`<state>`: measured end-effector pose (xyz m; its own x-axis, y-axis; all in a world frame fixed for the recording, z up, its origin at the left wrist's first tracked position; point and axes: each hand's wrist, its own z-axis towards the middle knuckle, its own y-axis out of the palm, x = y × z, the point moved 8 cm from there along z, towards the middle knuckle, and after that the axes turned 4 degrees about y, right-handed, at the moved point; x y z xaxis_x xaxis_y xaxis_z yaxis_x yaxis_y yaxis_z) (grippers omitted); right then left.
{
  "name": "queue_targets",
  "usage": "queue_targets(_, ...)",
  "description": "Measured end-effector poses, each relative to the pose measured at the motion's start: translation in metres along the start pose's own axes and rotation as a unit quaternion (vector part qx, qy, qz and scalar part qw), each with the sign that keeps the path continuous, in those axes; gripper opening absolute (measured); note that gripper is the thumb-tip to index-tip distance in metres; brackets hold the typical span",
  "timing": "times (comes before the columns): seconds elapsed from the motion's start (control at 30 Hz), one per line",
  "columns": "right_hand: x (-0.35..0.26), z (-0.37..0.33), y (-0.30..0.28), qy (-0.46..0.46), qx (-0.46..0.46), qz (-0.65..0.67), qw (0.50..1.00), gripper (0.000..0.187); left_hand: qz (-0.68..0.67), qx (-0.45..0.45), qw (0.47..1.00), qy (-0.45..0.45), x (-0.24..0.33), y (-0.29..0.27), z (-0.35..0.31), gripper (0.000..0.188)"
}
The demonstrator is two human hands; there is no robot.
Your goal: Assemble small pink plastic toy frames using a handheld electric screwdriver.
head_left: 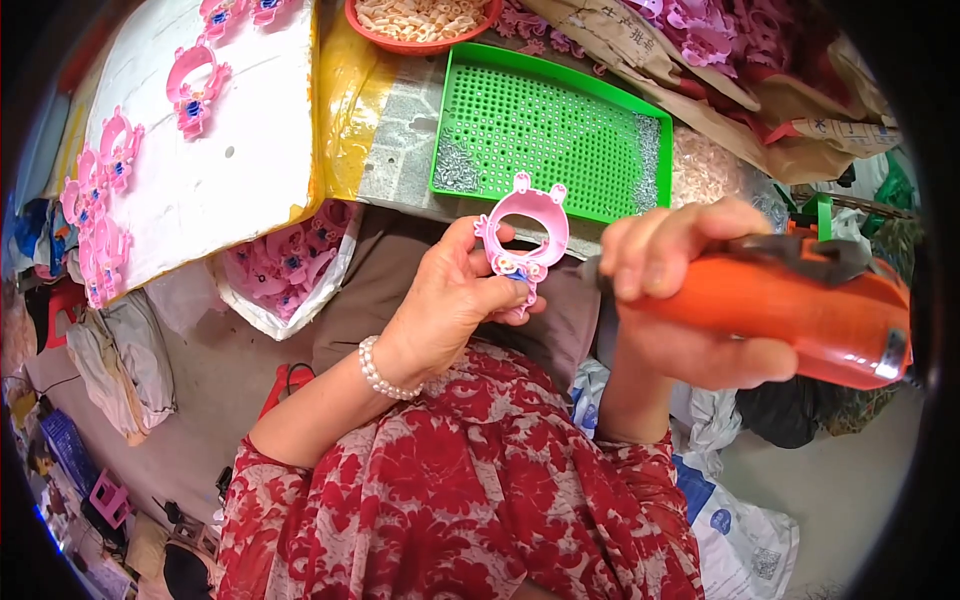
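Observation:
My left hand (pixel 455 285) pinches a pink plastic character-shaped part (pixel 549 222) with a round opening, two ear-like knobs on top and a small blue piece low on its body. It is held up in front of my lap. In my right hand (pixel 690 290) is an orange electric screwdriver (pixel 790 310), fingers wrapped round its body. The tool's dark tip points left toward the pink part, a small gap apart as far as I can see. Just beyond both hands lies a green perforated tray (pixel 560 125) with small metal screws (pixel 457 165) gathered in its corners.
A white board (pixel 250 190) at the left carries several pink parts (pixel 195 88). Below it stands a white-lined bag of pink pieces (pixel 290 260). A red bowl (pixel 420 42) of cream-coloured pieces sits behind the tray. Brown paper sacks (pixel 650 55) and more pink parts fill the far right.

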<state>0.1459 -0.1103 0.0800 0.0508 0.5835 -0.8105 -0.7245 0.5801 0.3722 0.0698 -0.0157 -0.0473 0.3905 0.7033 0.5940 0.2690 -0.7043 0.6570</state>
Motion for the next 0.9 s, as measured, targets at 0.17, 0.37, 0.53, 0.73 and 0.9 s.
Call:
queue_targets(0.17, -0.001, 0.015, -0.038, -0.029, 0.097, -0.047, 0.994, 0.086, 0.006, -0.020, 1.000, 0.002, 0.001, -0.002, 0.000, 0.045)
queue_targets(0.37, 0.021, 0.026, -0.076, -0.015, 0.252, -0.200, 0.947, 0.075, 0.005, -0.016, 0.999, -0.033, -0.007, -0.005, -0.002, 0.042)
queue_targets(0.53, 0.035, 0.028, -0.086, -0.019, 0.263, -0.217, 0.940, 0.071, 0.001, -0.032, 0.999, -0.024, -0.008, -0.005, -0.001, 0.048)
queue_targets(0.73, 0.041, 0.037, -0.089, -0.032, 0.268, -0.221, 0.937, 0.070, -0.006, -0.030, 0.999, -0.037, -0.012, -0.006, 0.001, 0.049)
queue_targets(0.9, 0.047, 0.041, -0.093, -0.027, 0.273, -0.232, 0.933, 0.069, -0.005, -0.033, 0.999, -0.030, -0.011, -0.007, 0.001, 0.045)
